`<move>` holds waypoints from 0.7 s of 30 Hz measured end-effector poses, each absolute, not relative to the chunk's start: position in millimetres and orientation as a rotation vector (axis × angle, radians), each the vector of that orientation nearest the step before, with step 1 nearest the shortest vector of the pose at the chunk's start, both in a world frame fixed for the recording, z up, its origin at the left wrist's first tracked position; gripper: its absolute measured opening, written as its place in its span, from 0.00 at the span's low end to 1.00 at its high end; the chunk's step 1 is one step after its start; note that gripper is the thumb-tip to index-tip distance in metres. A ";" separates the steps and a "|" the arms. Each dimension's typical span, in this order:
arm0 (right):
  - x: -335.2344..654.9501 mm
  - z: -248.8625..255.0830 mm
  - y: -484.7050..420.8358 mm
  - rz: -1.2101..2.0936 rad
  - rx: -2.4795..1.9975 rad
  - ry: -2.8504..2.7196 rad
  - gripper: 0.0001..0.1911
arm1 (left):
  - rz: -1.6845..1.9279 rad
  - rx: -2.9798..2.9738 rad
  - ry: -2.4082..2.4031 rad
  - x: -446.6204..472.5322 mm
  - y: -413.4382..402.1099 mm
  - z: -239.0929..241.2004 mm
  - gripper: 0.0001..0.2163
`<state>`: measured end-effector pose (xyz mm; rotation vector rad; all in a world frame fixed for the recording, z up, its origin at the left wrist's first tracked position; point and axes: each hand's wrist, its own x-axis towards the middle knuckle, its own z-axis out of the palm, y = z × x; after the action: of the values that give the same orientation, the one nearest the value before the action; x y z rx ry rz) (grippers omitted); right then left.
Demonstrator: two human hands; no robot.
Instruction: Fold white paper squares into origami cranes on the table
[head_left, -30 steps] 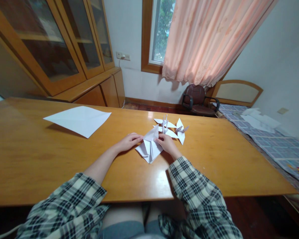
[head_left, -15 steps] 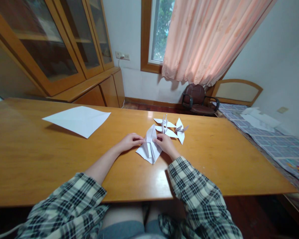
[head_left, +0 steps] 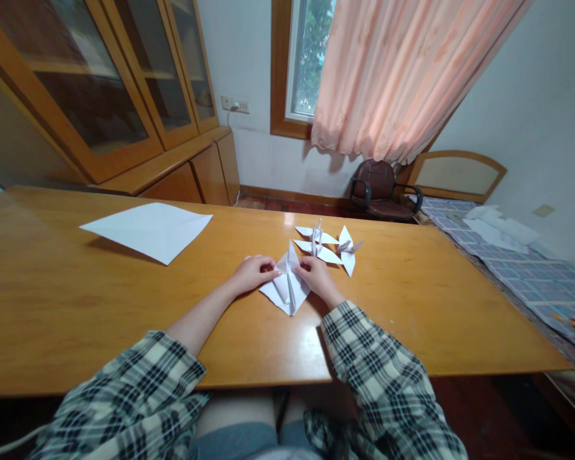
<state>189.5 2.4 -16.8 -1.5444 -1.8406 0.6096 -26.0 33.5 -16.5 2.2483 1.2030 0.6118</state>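
Observation:
A partly folded sheet of white paper (head_left: 290, 295) lies on the table in front of me, with a pointed flap at the top and creases down its middle. My left hand (head_left: 255, 273) pinches its left edge between thumb and fingers. On the opposite side my right hand (head_left: 316, 276) grips the right edge, its fingers closed on the paper. Just beyond the right hand are three folded paper cranes: one at the back (head_left: 311, 232), another in front of it (head_left: 319, 251), and a third to the right (head_left: 347, 250).
A flat sheet of white paper (head_left: 151, 231) rests on the left of the wooden table (head_left: 100, 326). Behind the table stand a glass-door cabinet (head_left: 148, 147) and a brown armchair (head_left: 378, 191). A bed (head_left: 517, 275) is at the right.
The paper's top flap has become narrower and more pointed, and its middle has been folded inward. My left hand has shifted slightly, its fingers more curled. The cranes stay put.

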 end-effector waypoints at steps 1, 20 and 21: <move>189.2 -17.2 2.6 0.602 -1.549 -1.843 0.07 | 0.606 2.267 1.219 -25.3 33.1 -17.0 0.14; 186.6 -13.8 -1.0 0.543 -1.627 -1.952 0.09 | 0.501 2.520 1.232 -17.8 23.2 -8.9 0.15; 186.5 -13.6 -0.9 0.542 -1.623 -1.958 0.09 | 0.517 2.528 1.215 -18.4 24.0 -8.7 0.16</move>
<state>186.5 -0.9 -13.6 -1.6231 -1.9582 0.5418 -18.4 24.0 -8.7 2.5279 1.2148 0.5169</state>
